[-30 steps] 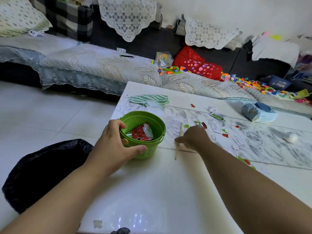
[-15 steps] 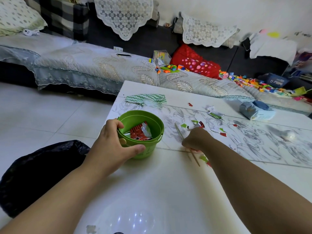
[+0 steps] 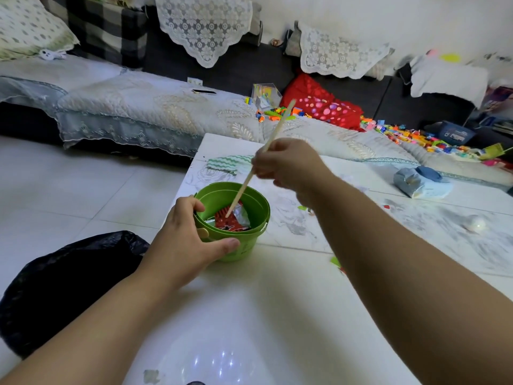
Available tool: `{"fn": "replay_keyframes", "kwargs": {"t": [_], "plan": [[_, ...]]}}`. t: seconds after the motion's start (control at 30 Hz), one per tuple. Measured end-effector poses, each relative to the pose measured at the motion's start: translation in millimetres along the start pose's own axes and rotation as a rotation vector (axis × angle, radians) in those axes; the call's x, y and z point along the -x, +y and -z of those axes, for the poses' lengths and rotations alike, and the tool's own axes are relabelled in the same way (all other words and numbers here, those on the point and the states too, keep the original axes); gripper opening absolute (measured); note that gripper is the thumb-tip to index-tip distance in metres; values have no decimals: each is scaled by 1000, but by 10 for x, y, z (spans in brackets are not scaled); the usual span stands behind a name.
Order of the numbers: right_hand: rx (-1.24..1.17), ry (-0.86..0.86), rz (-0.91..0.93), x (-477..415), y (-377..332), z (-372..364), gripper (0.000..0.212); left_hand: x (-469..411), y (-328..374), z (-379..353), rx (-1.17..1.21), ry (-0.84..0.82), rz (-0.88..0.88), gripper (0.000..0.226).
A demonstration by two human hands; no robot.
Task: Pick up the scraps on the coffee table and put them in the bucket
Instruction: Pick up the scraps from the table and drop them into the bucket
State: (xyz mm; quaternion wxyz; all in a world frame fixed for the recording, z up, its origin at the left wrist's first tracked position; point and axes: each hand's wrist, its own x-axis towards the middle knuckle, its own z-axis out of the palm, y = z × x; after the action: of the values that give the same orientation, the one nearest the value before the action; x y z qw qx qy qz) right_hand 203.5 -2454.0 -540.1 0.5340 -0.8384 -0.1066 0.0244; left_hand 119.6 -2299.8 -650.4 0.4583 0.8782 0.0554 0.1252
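Right hand (image 3: pixel 288 165) closed around stick (image 3: pixel 261 159), lower tip inside bucket (image 3: pixel 249 245). Left hand (image 3: pixel 186 243) half-open, gripping bucket rim at 9 o'clock.

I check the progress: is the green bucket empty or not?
Not empty. The green bucket holds a red wrapper, and the wooden stick's tip dips inside.

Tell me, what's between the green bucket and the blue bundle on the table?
In the head view, the right forearm crosses between the green bucket and blue bundle, with a few small paper scraps beside it.
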Motion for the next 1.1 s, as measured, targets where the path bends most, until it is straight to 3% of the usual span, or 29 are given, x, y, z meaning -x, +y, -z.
{"fn": "replay_keyframes", "kwargs": {"t": [0.27,0.43,0.6,0.67,0.77,0.87,0.97,1.1], "plan": [[43,27,-53,-31,262,-334,5,-6,-4,5,18,-9,4,69],[57,148,-59,-80,337,-320,51,-11,-5,-1,4,-11,-4,69],[70,173,-98,-104,414,-55,72,-4,-7,-4,5,-7,-4,70],[101,198,-102,-32,452,158,65,-4,-1,-9,5,-6,-2,70],[252,203,-113,181,585,571,49,-6,19,-28,-1,-7,-11,69],[564,68,-229,447,844,933,45,10,64,-80,-5,-19,-24,68],[820,-80,-365,671,1170,1092,52,26,114,-153,-8,-37,-36,68],[894,-74,-405,813,1478,1070,69,35,207,-270,-16,-65,-33,68]]}}
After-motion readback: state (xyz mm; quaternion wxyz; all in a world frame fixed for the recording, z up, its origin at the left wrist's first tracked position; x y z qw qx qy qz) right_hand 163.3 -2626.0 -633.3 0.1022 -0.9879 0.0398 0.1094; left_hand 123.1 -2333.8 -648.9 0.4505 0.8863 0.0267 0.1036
